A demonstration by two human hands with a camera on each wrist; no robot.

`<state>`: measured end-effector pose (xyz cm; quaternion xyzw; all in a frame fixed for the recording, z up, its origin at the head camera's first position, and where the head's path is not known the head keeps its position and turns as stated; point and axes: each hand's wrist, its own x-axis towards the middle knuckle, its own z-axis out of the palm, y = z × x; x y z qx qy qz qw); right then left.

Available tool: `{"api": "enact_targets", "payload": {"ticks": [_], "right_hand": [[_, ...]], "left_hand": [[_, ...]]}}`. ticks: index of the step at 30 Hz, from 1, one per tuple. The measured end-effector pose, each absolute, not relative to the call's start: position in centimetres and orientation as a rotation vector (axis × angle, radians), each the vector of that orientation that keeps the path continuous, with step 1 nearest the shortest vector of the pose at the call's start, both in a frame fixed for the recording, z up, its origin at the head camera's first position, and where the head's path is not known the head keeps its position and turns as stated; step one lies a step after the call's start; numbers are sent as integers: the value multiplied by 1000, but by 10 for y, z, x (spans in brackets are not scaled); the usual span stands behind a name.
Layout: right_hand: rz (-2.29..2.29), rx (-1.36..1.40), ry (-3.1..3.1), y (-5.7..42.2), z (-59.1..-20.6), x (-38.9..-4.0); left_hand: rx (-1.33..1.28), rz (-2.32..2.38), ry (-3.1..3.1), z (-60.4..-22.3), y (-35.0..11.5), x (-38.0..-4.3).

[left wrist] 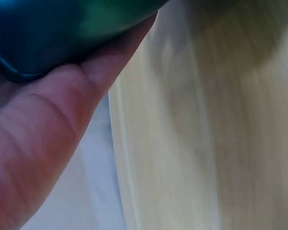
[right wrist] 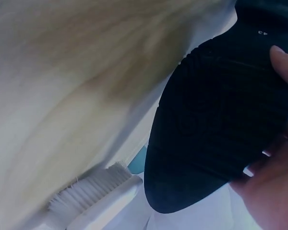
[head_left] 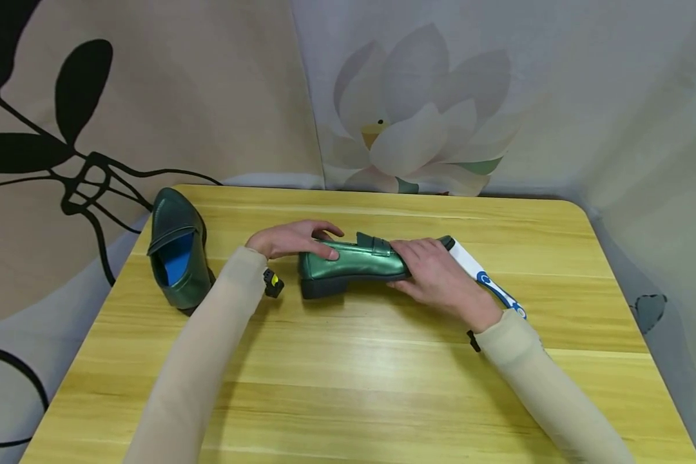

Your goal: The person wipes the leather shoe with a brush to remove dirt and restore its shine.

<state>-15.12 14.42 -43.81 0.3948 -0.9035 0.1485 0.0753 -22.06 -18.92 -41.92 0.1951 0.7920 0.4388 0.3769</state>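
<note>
A shiny green loafer (head_left: 350,258) with a black sole and heel is held between both hands, its heel end toward the left. My left hand (head_left: 294,240) grips the heel end, thumb on the near side and the other fingers partly hidden behind. My right hand (head_left: 437,270) grips the front part from above. The right wrist view shows the loafer's black sole (right wrist: 206,105) tilted, with a thumb on it. Close beyond the right hand lies a white and blue brush (head_left: 470,264); its white bristles (right wrist: 89,191) show in the right wrist view.
A second green loafer (head_left: 203,277) with a blue insole stands at the table's left edge, close to the left forearm. The wooden table (head_left: 348,386) ends at the back against a curtain (head_left: 557,129) printed with flowers. Small black devices sit at both wrists.
</note>
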Motion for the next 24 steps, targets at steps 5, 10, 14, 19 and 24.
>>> {"api": "enact_targets", "payload": {"ticks": [5,10,14,19,24], "right_hand": [[476,1171,-2751,143,-437,-154],[498,1144,-2787,143,-436,-156],[526,1110,-2803,147,-434,-156],[525,1090,-2805,156,-434,-155],[514,1092,-2770,164,-436,-154]], "left_hand": [[533,1119,2148,-417,-191,-211],[663,989,2426,-416,-186,-192],[760,818,2631,-417,-177,-175],[865,654,2799,-418,-166,-159],[908,641,2846,-419,-155,-156]]}}
